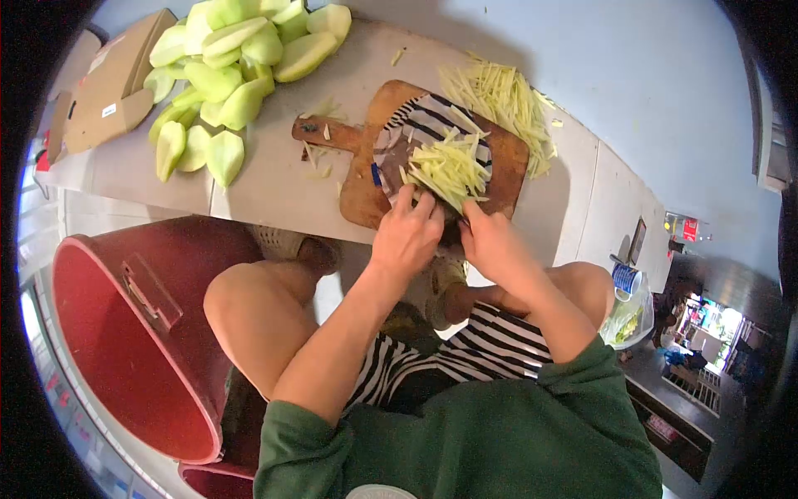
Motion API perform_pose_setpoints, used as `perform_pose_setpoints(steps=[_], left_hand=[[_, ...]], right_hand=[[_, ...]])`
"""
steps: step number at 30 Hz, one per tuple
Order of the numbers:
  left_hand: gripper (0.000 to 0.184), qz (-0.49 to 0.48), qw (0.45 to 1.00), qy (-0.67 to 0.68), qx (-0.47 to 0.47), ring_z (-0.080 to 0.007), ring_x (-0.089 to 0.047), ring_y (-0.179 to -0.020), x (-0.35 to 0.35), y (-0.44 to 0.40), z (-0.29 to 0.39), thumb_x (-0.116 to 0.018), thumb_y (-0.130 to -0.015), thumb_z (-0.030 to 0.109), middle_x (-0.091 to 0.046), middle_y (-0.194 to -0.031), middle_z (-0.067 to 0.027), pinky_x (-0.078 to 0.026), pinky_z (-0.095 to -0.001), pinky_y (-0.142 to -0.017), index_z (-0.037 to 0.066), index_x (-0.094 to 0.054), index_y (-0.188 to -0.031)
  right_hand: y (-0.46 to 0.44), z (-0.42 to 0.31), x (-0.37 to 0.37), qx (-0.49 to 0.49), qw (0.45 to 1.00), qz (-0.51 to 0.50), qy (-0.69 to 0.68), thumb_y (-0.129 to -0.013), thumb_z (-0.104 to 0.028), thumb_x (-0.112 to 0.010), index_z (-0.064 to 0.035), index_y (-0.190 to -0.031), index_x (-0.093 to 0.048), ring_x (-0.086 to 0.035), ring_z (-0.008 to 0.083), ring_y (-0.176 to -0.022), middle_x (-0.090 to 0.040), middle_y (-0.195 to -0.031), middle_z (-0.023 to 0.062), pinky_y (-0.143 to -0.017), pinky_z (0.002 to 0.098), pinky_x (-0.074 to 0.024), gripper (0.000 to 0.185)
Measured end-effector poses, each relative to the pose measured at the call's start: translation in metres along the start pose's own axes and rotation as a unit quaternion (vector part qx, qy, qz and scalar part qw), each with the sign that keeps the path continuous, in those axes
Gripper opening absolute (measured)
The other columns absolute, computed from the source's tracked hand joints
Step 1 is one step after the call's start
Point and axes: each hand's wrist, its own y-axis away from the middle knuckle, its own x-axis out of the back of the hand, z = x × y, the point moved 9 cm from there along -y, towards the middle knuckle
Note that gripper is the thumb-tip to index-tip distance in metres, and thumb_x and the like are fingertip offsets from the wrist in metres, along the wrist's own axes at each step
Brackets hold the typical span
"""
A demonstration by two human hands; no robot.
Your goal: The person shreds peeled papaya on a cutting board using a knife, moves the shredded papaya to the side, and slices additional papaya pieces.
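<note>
At the far left, a cardboard box [116, 91] stood on the table [274, 187]. Below the table edge, a large red bucket [125, 366] was tilted, its mouth facing left. Right of the box, a heap of peeled green fruit pieces [214, 81] lay on the tabletop. A wooden cutting board [362, 195] came next, handle pointing left, with a striped cloth [397, 137] on top.

The left hand [407, 229] was positioned at the near edge of the cloth, forearm angled up and to the right, back of the hand upward. Its fingers were bent and set close together; I could not tell whether they gripped anything. A pile of pale green shreds [450, 166] sat on the cloth, just beyond the fingertips.

The right hand [499, 241] was set beside the left, forearm angled up and to the left, fingers curled inward. Its grip was partly hidden, so its closure could not be confirmed. A larger pile of shreds [507, 104] lay at the board's far right edge. At the far right, a plastic bag [629, 320] hung below table level.
</note>
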Motion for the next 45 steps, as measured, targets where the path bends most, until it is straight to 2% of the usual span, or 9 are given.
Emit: perform_pose_setpoints(steps=[4,6,7,12,21,25,27,34,45], left_hand=[[0.014,0.000,1.000,-0.004,-0.010,-0.0332,-0.056,-0.111,0.001,-0.001,0.001,-0.064,-0.077,0.007,-0.059,-0.099,-0.0102,-0.063,-0.0364,-0.075,0.001,-0.068,-0.088],[0.013,0.038,0.999,-0.022,-0.008,-0.0325,-0.056,-0.112,0.005,0.002,0.002,-0.065,-0.076,0.008,-0.059,-0.100,-0.0098,-0.063,-0.0359,-0.076,0.001,-0.068,-0.086],[0.014,0.002,1.000,-0.003,0.007,-0.0320,-0.056,-0.112,0.000,0.003,-0.002,-0.065,-0.077,0.009,-0.059,-0.101,-0.0101,-0.063,-0.0354,-0.076,0.001,-0.068,-0.088],[0.016,0.021,0.999,-0.003,-0.033,-0.0322,-0.056,-0.111,0.004,0.006,0.003,-0.063,-0.078,0.009,-0.058,-0.101,-0.0106,-0.062,-0.0355,-0.075,0.000,-0.068,-0.091],[0.017,-0.005,0.999,0.026,-0.028,-0.0323,-0.054,-0.112,-0.001,0.008,-0.004,-0.063,-0.078,0.008,-0.056,-0.102,-0.0096,-0.062,-0.0376,-0.075,0.001,-0.068,-0.092],[0.016,0.013,1.000,0.017,-0.015,-0.0333,-0.053,-0.112,0.001,0.008,-0.012,-0.063,-0.078,0.008,-0.057,-0.105,-0.0104,-0.062,-0.0386,-0.080,0.001,-0.069,-0.092],[0.017,0.026,0.999,0.010,-0.021,-0.0338,-0.053,-0.113,0.005,0.002,-0.016,-0.063,-0.078,0.008,-0.057,-0.106,-0.0106,-0.061,-0.0389,-0.082,0.002,-0.069,-0.093],[0.019,0.015,0.999,0.018,-0.022,-0.0364,-0.053,-0.117,-0.003,0.013,-0.018,-0.061,-0.078,0.006,-0.058,-0.108,-0.0127,-0.058,-0.0414,-0.089,0.000,-0.069,-0.095],[0.027,0.032,0.998,0.033,-0.033,-0.0374,-0.055,-0.113,0.005,0.005,-0.020,-0.061,-0.074,0.002,-0.060,-0.110,-0.0158,-0.052,-0.0418,-0.096,-0.003,-0.068,-0.099]], right_hand=[[0.001,-0.011,0.011,0.007,1.000,0.007,0.010,-0.098,-0.017,-0.058,-0.0018,-0.112,-0.051,-0.061,0.0546,-0.078,-0.062,-0.080,0.0337,-0.069,0.0619,-0.0482,0.021],[0.003,-0.030,0.025,0.086,0.994,0.049,-0.050,-0.098,-0.015,-0.057,-0.0014,-0.112,-0.051,-0.061,0.0557,-0.077,-0.062,-0.080,0.0340,-0.069,0.0621,-0.0486,0.020],[0.004,-0.023,0.018,0.083,0.994,0.045,-0.050,-0.098,-0.015,-0.057,-0.0014,-0.112,-0.051,-0.061,0.0557,-0.077,-0.062,-0.080,0.0340,-0.069,0.0621,-0.0486,0.020],[-0.001,-0.022,0.014,0.034,0.999,0.001,-0.005,-0.094,-0.007,-0.056,0.0018,-0.106,-0.053,-0.065,0.0531,-0.081,-0.064,-0.080,0.0346,-0.072,0.0595,-0.0528,0.015],[-0.004,-0.015,0.005,0.058,0.998,0.013,-0.026,-0.097,-0.013,-0.059,-0.0007,-0.113,-0.052,-0.062,0.0537,-0.079,-0.062,-0.079,0.0330,-0.071,0.0594,-0.0503,0.021],[0.002,-0.028,0.015,0.056,0.997,0.017,-0.052,-0.094,-0.007,-0.055,0.0041,-0.106,-0.054,-0.065,0.0532,-0.081,-0.064,-0.079,0.0350,-0.073,0.0593,-0.0535,0.016],[-0.003,-0.011,0.001,0.011,0.998,-0.017,-0.057,-0.097,-0.013,-0.059,0.0003,-0.113,-0.053,-0.062,0.0532,-0.080,-0.063,-0.082,0.0333,-0.074,0.0594,-0.0508,0.022],[-0.002,-0.013,-0.004,0.028,0.997,-0.014,-0.065,-0.097,-0.014,-0.059,0.0023,-0.120,-0.052,-0.062,0.0528,-0.082,-0.063,-0.086,0.0341,-0.074,0.0584,-0.0512,0.028],[-0.007,-0.015,0.002,0.049,0.993,-0.012,-0.105,-0.096,-0.011,-0.057,0.0031,-0.113,-0.052,-0.061,0.0550,-0.084,-0.061,-0.082,0.0355,-0.077,0.0595,-0.0507,0.023]])
